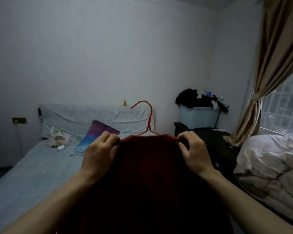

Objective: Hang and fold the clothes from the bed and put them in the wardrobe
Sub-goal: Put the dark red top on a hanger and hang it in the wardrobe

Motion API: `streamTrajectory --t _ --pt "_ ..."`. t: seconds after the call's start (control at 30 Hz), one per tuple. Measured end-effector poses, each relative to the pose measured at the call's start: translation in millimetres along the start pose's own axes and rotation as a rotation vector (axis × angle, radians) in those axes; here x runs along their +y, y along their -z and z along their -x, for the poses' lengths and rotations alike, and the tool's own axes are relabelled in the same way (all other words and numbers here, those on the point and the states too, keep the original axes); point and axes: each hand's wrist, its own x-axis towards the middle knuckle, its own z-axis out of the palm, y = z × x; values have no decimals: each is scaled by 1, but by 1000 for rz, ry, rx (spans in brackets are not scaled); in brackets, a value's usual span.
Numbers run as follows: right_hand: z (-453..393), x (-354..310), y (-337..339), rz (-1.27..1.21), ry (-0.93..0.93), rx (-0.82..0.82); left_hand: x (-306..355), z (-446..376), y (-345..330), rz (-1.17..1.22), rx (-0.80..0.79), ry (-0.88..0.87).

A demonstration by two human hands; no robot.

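Head view: I am seeing both hands holding a dark red garment (147,174) up in front of the chest, above the near edge of the bed (32,174). The left hand (100,149) is pinching the garment's top left corner between thumb and curled fingers; the right hand (195,149) is pinching the top right corner the same way. The garment is hanging on a red wire hanger (148,119), whose hook is rising above the top hem between the two hands. The cloth is blocking the lower middle of the view. To the left, the mattress is lying mostly bare. To the right, a bunched white duvet (269,164) is crowding the frame edge. Farther back, a coloured pillow (98,134) is leaning at the bed's head. Beyond, a pale blue bin (198,117) is sitting on a dark cabinet (210,137), heaped with dark and mixed clothes. A tied-back curtain (276,73) is hanging beside the window.
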Motion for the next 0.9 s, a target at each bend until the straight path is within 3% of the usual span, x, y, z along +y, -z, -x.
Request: streamTrajectory --t 0.2,0.43,0.63,0.9 --pt "-15 -25 33 -29 41 90 15 -19 27 95 110 39" --pt "11 -32 68 -32 30 87 35 -2 5 296 112 43" --pt "30 -9 113 -34 1 73 89 -14 -14 392 137 -26" --pt "60 50 193 54 -38 87 203 -45 -45 418 -33 -224"
